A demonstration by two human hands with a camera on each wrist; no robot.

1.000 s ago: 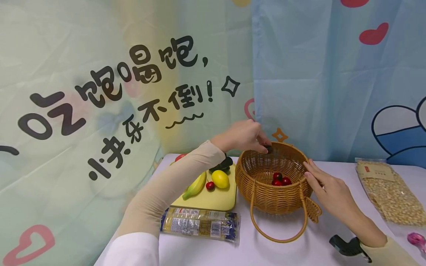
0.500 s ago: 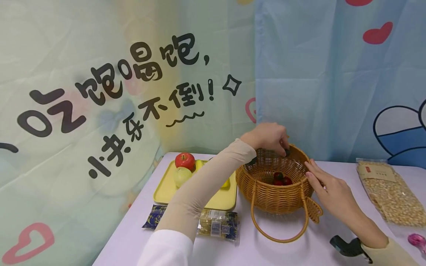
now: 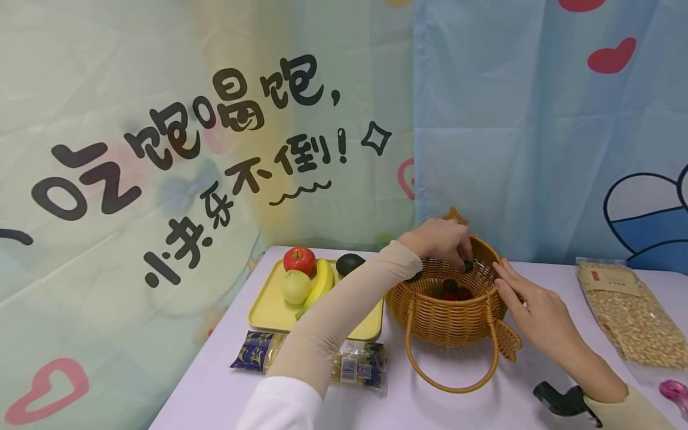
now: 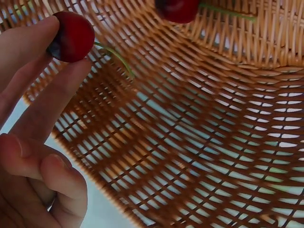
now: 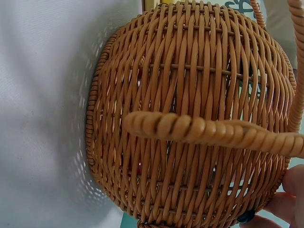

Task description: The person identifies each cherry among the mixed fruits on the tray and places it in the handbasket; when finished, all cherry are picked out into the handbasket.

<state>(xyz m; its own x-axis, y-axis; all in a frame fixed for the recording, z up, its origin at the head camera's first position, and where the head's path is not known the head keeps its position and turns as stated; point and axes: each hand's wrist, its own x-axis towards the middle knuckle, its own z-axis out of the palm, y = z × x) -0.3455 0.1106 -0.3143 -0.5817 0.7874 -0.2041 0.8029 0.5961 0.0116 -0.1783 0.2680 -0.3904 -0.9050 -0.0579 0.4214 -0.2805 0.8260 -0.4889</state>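
My left hand (image 3: 442, 240) reaches over the far rim into a wicker basket (image 3: 448, 322). In the left wrist view its fingertips pinch a dark red cherry (image 4: 78, 38) with a green stem, held above the woven wall. A second cherry (image 4: 181, 8) shows at the top of that view. Several dark red cherries (image 3: 455, 293) lie on the basket floor. My right hand (image 3: 543, 310) rests against the basket's right side, its fingers fairly straight and touching the rim. The basket's handle (image 3: 448, 391) hangs down at the front.
Left of the basket, a yellow tray (image 3: 263, 307) carries a red apple (image 3: 299, 261), a pale green round fruit (image 3: 295, 287), a banana (image 3: 321, 283) and a dark avocado (image 3: 350, 264). A patterned packet (image 3: 258, 351) lies in front, partly behind my left arm. A beige bag (image 3: 629, 316) lies right.
My left hand has moved right and down, from the basket's left rim into the basket, carrying the cherry. My right hand stays on the rim.
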